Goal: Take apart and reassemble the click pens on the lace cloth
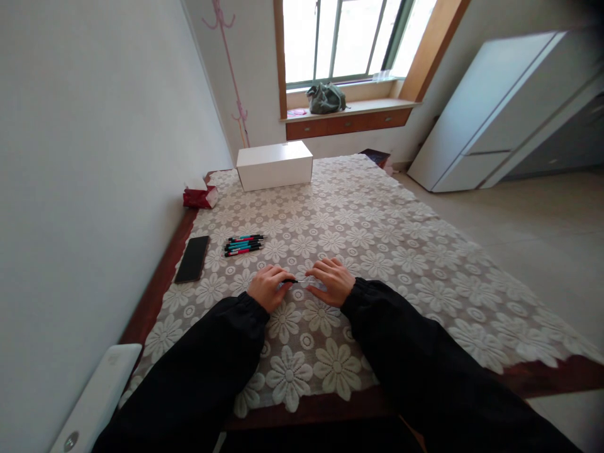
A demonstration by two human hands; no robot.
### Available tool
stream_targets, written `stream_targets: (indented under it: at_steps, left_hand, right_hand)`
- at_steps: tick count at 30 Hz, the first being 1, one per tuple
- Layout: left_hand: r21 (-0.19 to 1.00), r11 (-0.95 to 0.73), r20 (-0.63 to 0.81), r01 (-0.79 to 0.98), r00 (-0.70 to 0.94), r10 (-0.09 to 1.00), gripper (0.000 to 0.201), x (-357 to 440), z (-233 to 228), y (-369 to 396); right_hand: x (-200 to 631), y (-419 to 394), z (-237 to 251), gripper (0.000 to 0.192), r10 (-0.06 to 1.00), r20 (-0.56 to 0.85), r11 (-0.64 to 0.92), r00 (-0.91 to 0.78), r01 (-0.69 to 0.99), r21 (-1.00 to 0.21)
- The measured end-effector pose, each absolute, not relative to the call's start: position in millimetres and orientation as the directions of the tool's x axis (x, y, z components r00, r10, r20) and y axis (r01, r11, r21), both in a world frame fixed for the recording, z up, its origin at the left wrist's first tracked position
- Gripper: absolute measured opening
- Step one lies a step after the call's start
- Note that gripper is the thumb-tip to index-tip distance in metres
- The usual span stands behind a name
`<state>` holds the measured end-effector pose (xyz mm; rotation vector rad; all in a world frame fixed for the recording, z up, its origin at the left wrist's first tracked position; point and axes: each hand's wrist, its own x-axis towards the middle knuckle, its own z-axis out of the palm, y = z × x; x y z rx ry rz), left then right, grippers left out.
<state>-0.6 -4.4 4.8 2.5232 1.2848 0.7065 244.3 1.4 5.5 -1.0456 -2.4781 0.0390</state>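
Near the front of the table, my left hand (270, 287) is closed, its thumb and fingers pinching a black pen part (289, 280). From its right end a thin pale rod (301, 281) reaches toward my other hand. My right hand (334, 281) has curled fingers around something small and see-through, too small to make out clearly. Both hands rest low over the flowered tablecloth (289, 377). Beyond my left hand lies a row of several pens (243, 245), black with teal or red barrels.
Left of the pens lies a dark phone (192, 259). A red tissue pack (200, 197) sits by the wall, and a white box (275, 167) stands at the table's far end. A white bar-shaped object (99, 399) is at the near left edge.
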Motion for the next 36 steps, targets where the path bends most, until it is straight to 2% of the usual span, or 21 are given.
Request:
stream_targets:
  at_steps: [4, 10, 16, 24, 29, 33, 36]
  left_hand:
    - [0.410, -0.584, 0.318, 0.701, 0.490, 0.812, 0.016, -0.5, 5.4, -4.8]
    - [0.450, -0.626, 0.316, 0.637, 0.542, 0.779, 0.015, -1.9, 4.9, -2.4]
    - [0.488, -0.627, 0.283, 0.607, 0.570, 0.771, 0.014, -2.3, 0.5, -0.8]
    - [0.462, -0.583, 0.252, 0.668, 0.531, 0.809, 0.013, 0.2, 4.4, -3.5]
    - [0.453, -0.583, 0.239, 0.674, 0.538, 0.808, 0.013, 0.8, 7.0, -4.4]
    - [0.441, -0.582, 0.218, 0.683, 0.547, 0.808, 0.014, 0.8, 8.3, -4.5]
    - [0.432, -0.583, 0.213, 0.688, 0.551, 0.807, 0.015, 0.4, 8.3, -4.4]
  right_hand:
    - [250.9, 5.6, 7.3, 0.015, 0.695, 0.378, 0.703, -0.612, 0.689, -0.176]
    - [245.0, 5.3, -1.8, 0.020, 0.646, 0.378, 0.747, -0.663, 0.651, -0.136]
    - [240.5, 3.5, -8.3, 0.020, 0.647, 0.371, 0.748, -0.666, 0.650, -0.137]
    - [254.6, 10.6, 4.1, 0.018, 0.718, 0.378, 0.677, -0.585, 0.714, -0.179]
    - [270.9, 19.7, 6.5, 0.018, 0.776, 0.364, 0.597, -0.515, 0.786, -0.161]
    - [271.5, 21.7, 1.7, 0.014, 0.764, 0.307, 0.628, -0.568, 0.763, -0.151]
    - [268.8, 20.7, 1.7, 0.014, 0.731, 0.329, 0.666, -0.598, 0.730, -0.152]
